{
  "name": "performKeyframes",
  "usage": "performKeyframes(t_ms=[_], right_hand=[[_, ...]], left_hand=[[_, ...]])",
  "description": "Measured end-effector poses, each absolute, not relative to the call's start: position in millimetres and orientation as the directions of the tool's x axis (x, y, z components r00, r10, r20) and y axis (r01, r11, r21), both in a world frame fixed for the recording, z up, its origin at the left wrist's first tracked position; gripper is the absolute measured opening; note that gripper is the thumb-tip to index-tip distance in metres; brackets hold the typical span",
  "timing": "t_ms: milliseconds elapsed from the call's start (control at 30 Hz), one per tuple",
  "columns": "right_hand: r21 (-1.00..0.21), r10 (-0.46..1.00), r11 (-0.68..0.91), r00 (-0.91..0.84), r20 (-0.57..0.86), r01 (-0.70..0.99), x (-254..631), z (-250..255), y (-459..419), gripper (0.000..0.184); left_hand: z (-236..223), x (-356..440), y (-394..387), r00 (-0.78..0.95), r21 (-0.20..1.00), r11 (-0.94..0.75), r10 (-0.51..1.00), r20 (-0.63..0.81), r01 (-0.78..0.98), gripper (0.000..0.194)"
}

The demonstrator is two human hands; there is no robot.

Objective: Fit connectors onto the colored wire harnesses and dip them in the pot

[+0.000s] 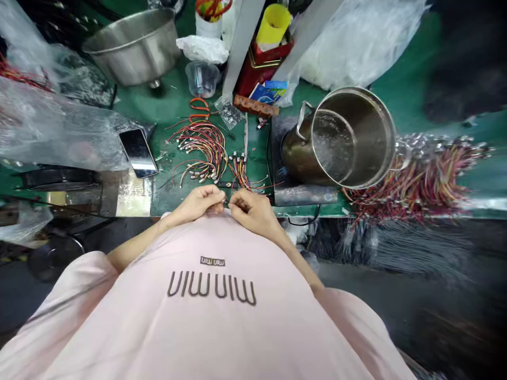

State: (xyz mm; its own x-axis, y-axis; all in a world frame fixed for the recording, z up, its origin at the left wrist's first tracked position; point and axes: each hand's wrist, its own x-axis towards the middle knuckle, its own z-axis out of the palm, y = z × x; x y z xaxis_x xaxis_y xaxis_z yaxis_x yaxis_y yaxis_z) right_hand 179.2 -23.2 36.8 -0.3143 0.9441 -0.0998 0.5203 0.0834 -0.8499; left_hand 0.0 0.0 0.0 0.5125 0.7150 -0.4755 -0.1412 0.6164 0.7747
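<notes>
both hands together at the near edge of the desk [134,111], just above my pink t-shirt [209,316], nearly touching. left hand [197,205] closed, fingers pinched on a small wire connector [225,201]. right hand [251,212] just beside it, fingertips [233,199] pinched as well; too small in this view, can't tell if they're on the same piece. connector sits between the hands, right at the desk edge.

multicolour wire harnesses [202,148] with crimped ends fanned out on the green mat [180,179] just ahead of my hands. smaller bunch of leads [241,171] just ahead of my right hand. orange-handled wire cutters [199,108] past the harnesses.

phone [138,153] left of the harnesses, on a clear plastic sheet [59,126]. to the right, a stainless steel pot [352,137] stands well apart from my hands, with a big heap of wire harnesses [415,182] beside it. further out: steel bowl [132,47], clear plastic cup [202,79], yellow cup [273,26] on a red tin [263,66].
</notes>
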Motion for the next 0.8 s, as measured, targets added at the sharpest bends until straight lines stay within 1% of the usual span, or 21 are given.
performKeyframes(t_ms=[133,200,267,300,367,500,567,700,800], right_hand=[[-0.9,0.931,-0.047,-0.306,-0.196,0.434,176.2,35.2,-20.4,0.005],[-0.923,0.9,-0.155,-0.335,-0.279,0.352,183.0,36.9,-18.9,0.003],[-0.922,0.861,-0.233,-0.375,-0.343,0.308,194.6,39.4,-18.1,0.01],[-0.918,0.849,-0.241,-0.389,-0.357,0.316,201.0,40.5,-18.2,0.013],[-0.909,0.848,-0.192,-0.405,-0.343,0.37,212.3,41.5,-19.7,0.017],[-0.869,0.888,0.011,-0.404,-0.219,0.495,220.4,40.2,-25.3,0.013],[-0.835,0.899,0.088,-0.404,-0.168,0.543,217.8,39.6,-27.7,0.012],[-0.773,0.913,0.186,-0.398,-0.093,0.607,210.9,40.1,-30.4,0.017],[-0.743,0.914,0.214,-0.398,-0.076,0.634,209.4,40.9,-32.1,0.021]], left_hand=[[-0.3,-0.4,-1.4,0.508,0.752,0.642,0.703,-0.497,-0.153,0.045],[-0.6,-1.0,-0.8,0.488,0.725,0.66,0.707,-0.512,-0.195,0.046],[-0.5,-1.8,0.3,0.454,0.698,0.671,0.718,-0.527,-0.251,0.044],[-0.3,-2.3,0.9,0.437,0.686,0.673,0.724,-0.534,-0.277,0.043],[0.2,-3.1,2.0,0.414,0.672,0.672,0.733,-0.54,-0.313,0.041],[0.8,-3.5,3.3,0.409,0.656,0.674,0.733,-0.543,-0.339,0.041],[0.8,-3.1,3.6,0.409,0.654,0.677,0.731,-0.546,-0.337,0.041],[1.2,-2.5,3.3,0.398,0.664,0.676,0.731,-0.554,-0.32,0.042],[1.4,-2.5,3.1,0.386,0.677,0.673,0.734,-0.559,-0.298,0.042]])
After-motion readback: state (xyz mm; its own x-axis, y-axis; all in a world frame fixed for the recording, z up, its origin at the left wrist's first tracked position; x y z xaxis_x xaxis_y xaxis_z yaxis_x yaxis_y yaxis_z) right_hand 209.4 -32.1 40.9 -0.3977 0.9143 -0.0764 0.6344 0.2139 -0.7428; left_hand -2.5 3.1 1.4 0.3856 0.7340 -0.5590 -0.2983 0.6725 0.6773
